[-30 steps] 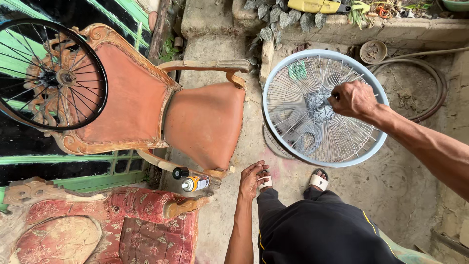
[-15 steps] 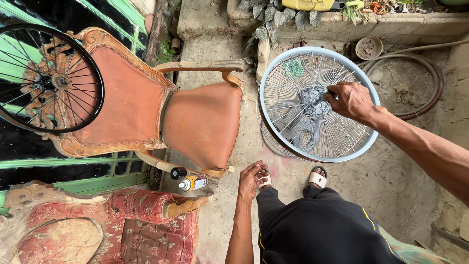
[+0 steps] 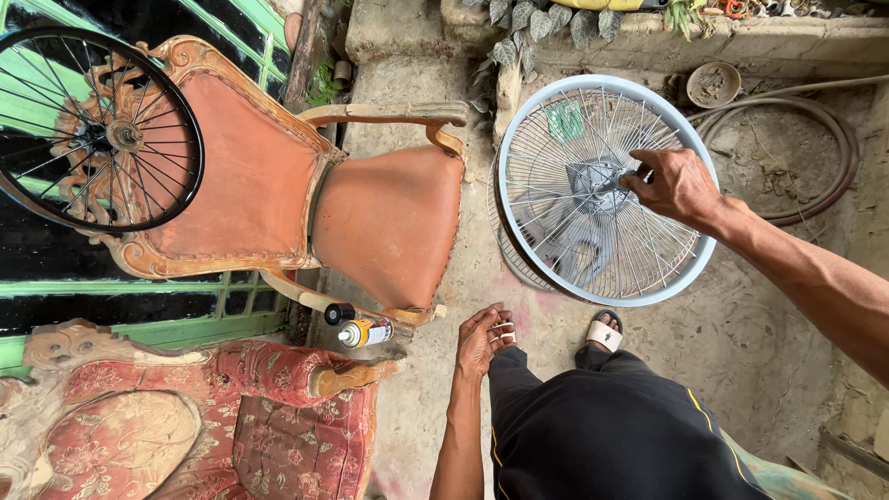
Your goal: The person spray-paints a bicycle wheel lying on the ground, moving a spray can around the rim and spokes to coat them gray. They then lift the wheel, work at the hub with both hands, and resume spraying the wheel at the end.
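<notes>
A: How many fan guards do you count?

B: 2. 1 round wire fan guard (image 3: pixel 593 199) with a pale blue rim stands tilted on the concrete floor (image 3: pixel 769 343); a 2nd wire grille (image 3: pixel 505 243) shows just behind its lower left edge, mostly hidden.

A: And the hands?

B: 2, both the same person's. The right hand (image 3: pixel 676 185) is on the front guard, its fingertips (image 3: pixel 637 176) pinched at the grey hub in the middle of the wires. What exactly sits in that grip is too small to tell. The left hand (image 3: pixel 482 341) hangs low by the person's dark trousers (image 3: pixel 602 426), fingers loosely curled, touching nothing I can make out.

A: Seats?

B: 2 carved wooden armchairs. 1 orange armchair (image 3: pixel 306 199) stands left of the guard; 1 red floral armchair (image 3: pixel 185 417) stands below it in the picture.

A: Wheels?

B: 1 spoked bicycle wheel (image 3: pixel 93 130), leaning against the orange armchair's back.

A: Any containers?

B: 1 spray can (image 3: pixel 363 330) with a black cap lies on its side on the floor just beside the orange armchair's front leg and near the left hand. 1 small round bowl (image 3: pixel 713 83) sits on the floor above the guard; it holds only what looks like dirt. A hose (image 3: pixel 815 181) curls beside it.

A: Footwear?

B: 1 white sandal (image 3: pixel 604 331) shows, just below the guard's rim.
</notes>
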